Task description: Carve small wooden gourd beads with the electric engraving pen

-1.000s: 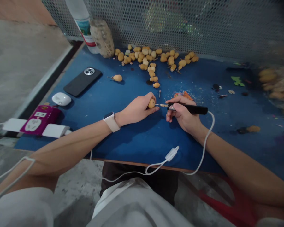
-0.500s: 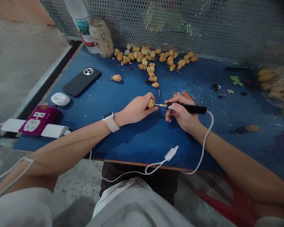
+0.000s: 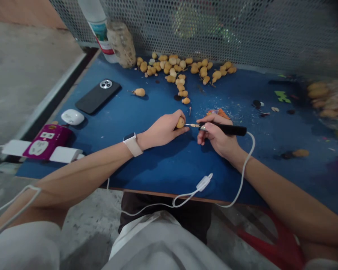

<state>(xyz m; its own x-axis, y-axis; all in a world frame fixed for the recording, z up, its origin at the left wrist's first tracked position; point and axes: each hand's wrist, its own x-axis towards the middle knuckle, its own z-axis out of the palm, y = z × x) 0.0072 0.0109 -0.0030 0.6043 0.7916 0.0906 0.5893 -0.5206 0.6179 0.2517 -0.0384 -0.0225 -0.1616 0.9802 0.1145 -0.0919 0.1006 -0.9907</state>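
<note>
Between the thumb and fingers of my left hand (image 3: 165, 129) is a small tan gourd (image 3: 180, 122), held just above the blue table (image 3: 157, 165). My right hand (image 3: 218, 135) grips a black pen-shaped electric drill (image 3: 233, 129) like a pencil. Its thin metal bit points left and meets the gourd's right side; how deep it goes I cannot make out. A white cable (image 3: 243, 168) runs from the drill's back end down over the table's front edge. Behind the hands lie a small pin-like piece (image 3: 190, 111) and an orange crumpled scrap (image 3: 220, 112) amid pale shavings.
Many small gourds (image 3: 171, 67) are heaped along the perforated metal panel (image 3: 214, 33). A bottle (image 3: 100, 33) and a jar (image 3: 121, 45) stand back left. Leftward are a phone (image 3: 98, 96), a white case (image 3: 72, 117) and a purple power adapter (image 3: 46, 142). A filled plastic bag (image 3: 332, 101) sits right.
Everything has shifted very slightly in view, as if the camera moved. The hands, gourd and drill keep the same arrangement.
</note>
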